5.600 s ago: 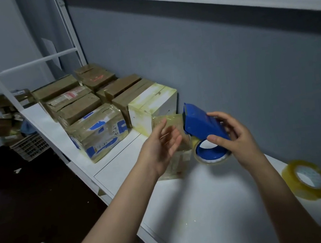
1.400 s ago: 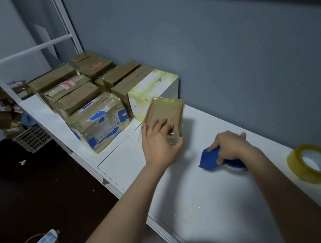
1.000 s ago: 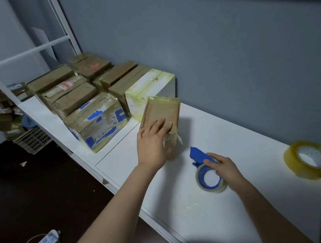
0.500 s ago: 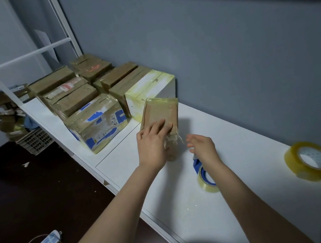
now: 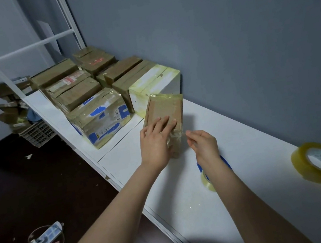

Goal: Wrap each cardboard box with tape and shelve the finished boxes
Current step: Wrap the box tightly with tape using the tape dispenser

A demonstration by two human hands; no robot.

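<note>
A long white tabletop (image 5: pixel 252 145) runs along a grey wall (image 5: pixel 226 38), and its front edge drops to a dark floor (image 5: pixel 29 182) where a power strip (image 5: pixel 44 236) and cables lie. The small cardboard box (image 5: pixel 166 108) being wrapped sits on the tabletop, roughly midway between the front edge and the wall. It is just beside a white box (image 5: pixel 154 82) at the near end of the row of taped boxes (image 5: pixel 96 114). The left hand (image 5: pixel 155 143) lies over the box's near end, fingers (image 5: pixel 163 120) straight and flat on its top face, pressing down; the thumb is hidden. The right hand (image 5: pixel 203 146) has loosely curled fingers (image 5: pixel 191 135) at a crumpled tape flap (image 5: pixel 175 137) on the box's near right corner. I cannot tell whether they pinch the flap or only touch it. That flap is the likely trouble: smoothed down while wrinkled, it would probably crease or stick to itself or to skin. A sideways tug on it could also slide the box if the left hand eases off. The blue tape dispenser (image 5: pixel 199 167) lies right under the right forearm, so an arm drawn back could nudge it toward the front edge. The left side is crowded with boxes. Bare white surface shows to the right as far as the spare tape roll (image 5: pixel 317 162) near the right end, and also behind the box toward the wall.
</note>
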